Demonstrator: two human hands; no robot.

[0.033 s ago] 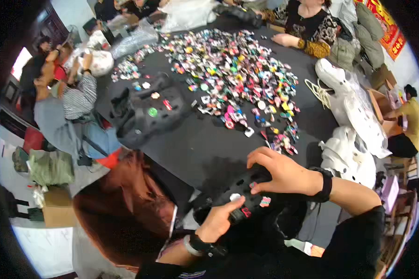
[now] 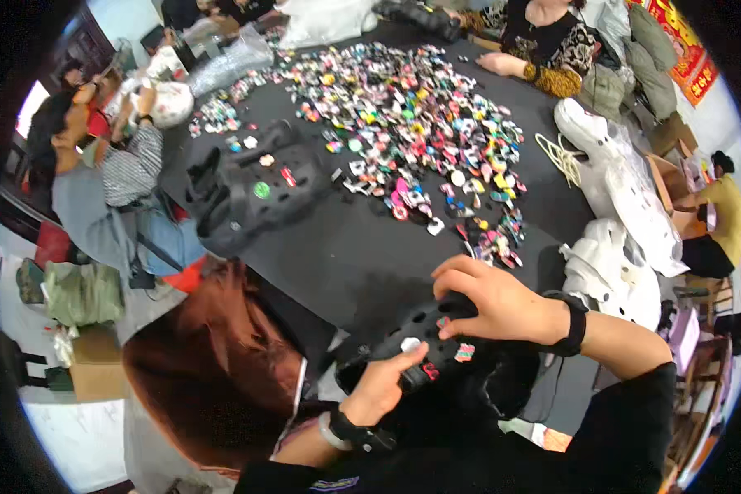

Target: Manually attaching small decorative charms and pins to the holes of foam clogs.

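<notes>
In front of me is a black clog (image 2: 399, 337) with holes in its upper and several small charms on it. Among them are a white charm (image 2: 410, 345), a red one (image 2: 430, 371) and a pink-and-green one (image 2: 464, 352). My left hand (image 2: 379, 389) is closed on the clog's near left side, thumb lying on the upper beside the white charm. Curled over the far right side is my right hand (image 2: 502, 303); its thumb touches the upper next to a small colourful charm (image 2: 443, 323), and its index finger bends down at the far edge. The other fingers are partly hidden.
A big heap of colourful charms (image 2: 412, 115) covers the dark table's (image 2: 346, 263) middle. Black clogs with charms (image 2: 259, 193) stand left, white clogs (image 2: 609, 272) right. A brown cloth-like piece (image 2: 214, 370) hangs at the near left. Other people sit around the table.
The whole view has shifted slightly, so the table things sit a little further left and higher. Both hands keep their hold on the clog.
</notes>
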